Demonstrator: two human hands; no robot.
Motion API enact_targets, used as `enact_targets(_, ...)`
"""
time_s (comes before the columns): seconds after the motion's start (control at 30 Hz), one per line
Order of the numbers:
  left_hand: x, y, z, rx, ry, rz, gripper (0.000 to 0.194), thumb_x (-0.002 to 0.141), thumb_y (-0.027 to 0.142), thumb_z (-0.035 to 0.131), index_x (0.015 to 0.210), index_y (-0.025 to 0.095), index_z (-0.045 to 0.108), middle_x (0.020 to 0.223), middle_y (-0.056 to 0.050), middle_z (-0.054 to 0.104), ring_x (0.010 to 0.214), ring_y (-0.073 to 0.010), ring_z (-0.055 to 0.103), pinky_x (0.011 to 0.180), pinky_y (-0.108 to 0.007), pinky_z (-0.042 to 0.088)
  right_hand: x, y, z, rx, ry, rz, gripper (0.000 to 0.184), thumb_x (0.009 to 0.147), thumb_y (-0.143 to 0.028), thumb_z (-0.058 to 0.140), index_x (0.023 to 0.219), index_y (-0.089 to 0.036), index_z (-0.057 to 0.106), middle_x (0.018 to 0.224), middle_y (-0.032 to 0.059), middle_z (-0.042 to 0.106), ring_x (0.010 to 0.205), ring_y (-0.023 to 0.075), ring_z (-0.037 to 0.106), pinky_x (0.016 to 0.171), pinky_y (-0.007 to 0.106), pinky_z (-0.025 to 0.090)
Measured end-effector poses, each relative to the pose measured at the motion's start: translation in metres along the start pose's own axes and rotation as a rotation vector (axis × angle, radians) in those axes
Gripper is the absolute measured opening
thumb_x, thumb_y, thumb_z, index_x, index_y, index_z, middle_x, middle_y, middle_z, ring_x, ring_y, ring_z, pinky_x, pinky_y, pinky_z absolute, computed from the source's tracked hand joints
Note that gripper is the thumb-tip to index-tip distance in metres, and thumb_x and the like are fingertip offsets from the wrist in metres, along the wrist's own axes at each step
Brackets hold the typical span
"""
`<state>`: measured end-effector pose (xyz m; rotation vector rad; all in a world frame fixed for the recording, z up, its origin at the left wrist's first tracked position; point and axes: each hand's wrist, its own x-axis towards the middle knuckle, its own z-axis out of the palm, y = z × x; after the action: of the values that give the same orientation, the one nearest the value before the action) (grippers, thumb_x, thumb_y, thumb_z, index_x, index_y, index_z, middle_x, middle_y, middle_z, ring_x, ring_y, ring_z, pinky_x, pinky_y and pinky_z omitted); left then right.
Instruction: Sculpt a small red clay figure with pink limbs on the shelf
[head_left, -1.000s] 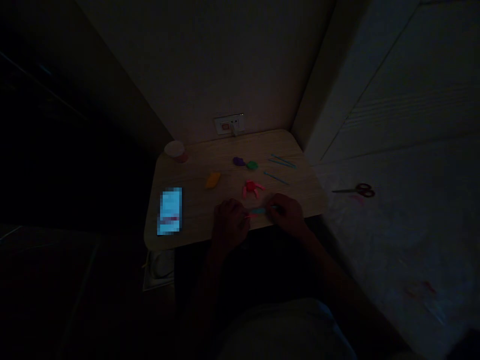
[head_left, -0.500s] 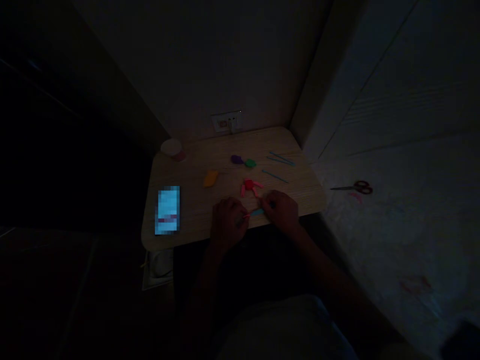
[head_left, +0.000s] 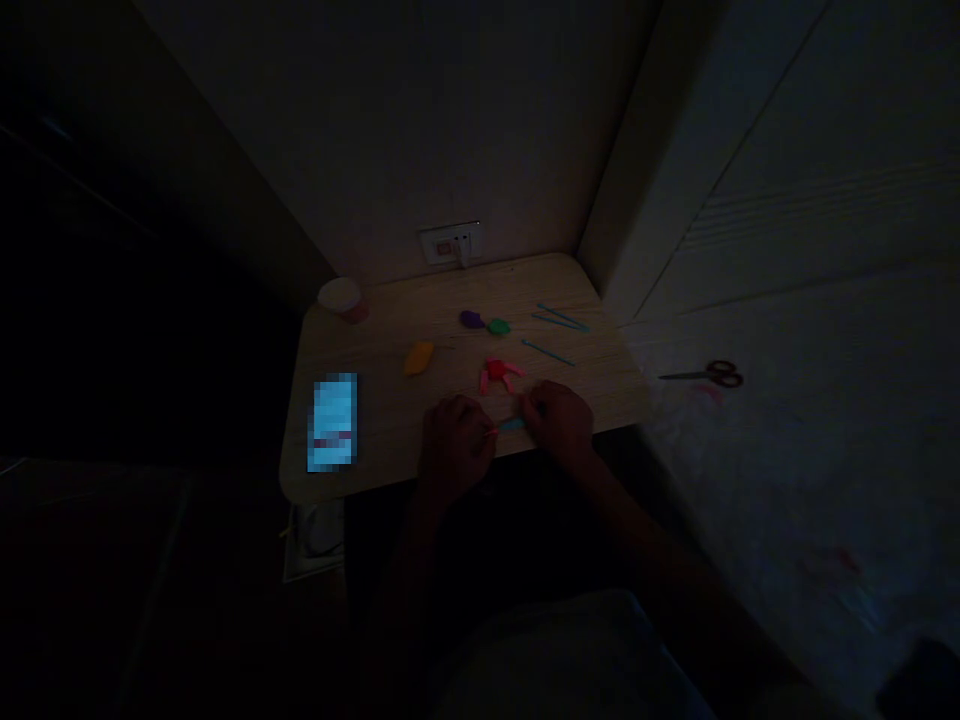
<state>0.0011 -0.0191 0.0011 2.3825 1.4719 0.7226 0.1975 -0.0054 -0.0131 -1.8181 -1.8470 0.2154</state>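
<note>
Both of my hands work low over the table's front edge, fingers curled. My left hand [head_left: 456, 440] is closed on the left end of a thin pinkish strip [head_left: 491, 432], whose kind is too dark to tell. To its right, my right hand [head_left: 559, 418] has its fingers pinched together; what they hold is hidden. A short blue strip [head_left: 512, 424] shows between the hands, close to the right fingertips. Just beyond them lies a small red and pink figure [head_left: 496, 371] with limb-like pieces.
On the wooden table [head_left: 382, 400] are a yellow-orange piece [head_left: 418, 358], purple [head_left: 472, 320] and green [head_left: 499, 327] pieces, thin blue sticks [head_left: 549, 352], a cup [head_left: 342, 297] and a lit phone [head_left: 333, 422]. Scissors [head_left: 705, 375] lie off to the right. A wall socket [head_left: 450, 243] is behind.
The whole view has shifted very slightly. Both hands keep nearly the same pose, and the objects on the table stay where they were.
</note>
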Motion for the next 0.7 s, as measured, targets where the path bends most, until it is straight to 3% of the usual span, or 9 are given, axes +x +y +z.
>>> enact_targets(0.7,-0.0009,0.0025,-0.0021,-0.006,-0.014,-0.004,0.012,0.083,0.017,0.067,0.091,0.023,0.061,0.106,-0.006,0.065,0.108,-0.0289,0.058,0.097,-0.047,0.042,-0.0015,-0.0043,0.0041,-0.025,0.032,-0.001,0.027,0.094,-0.028,0.063,0.069,-0.02,0.068,0.079,0.0054,0.07,0.077,0.0197,0.063,0.068,0.031,0.036)
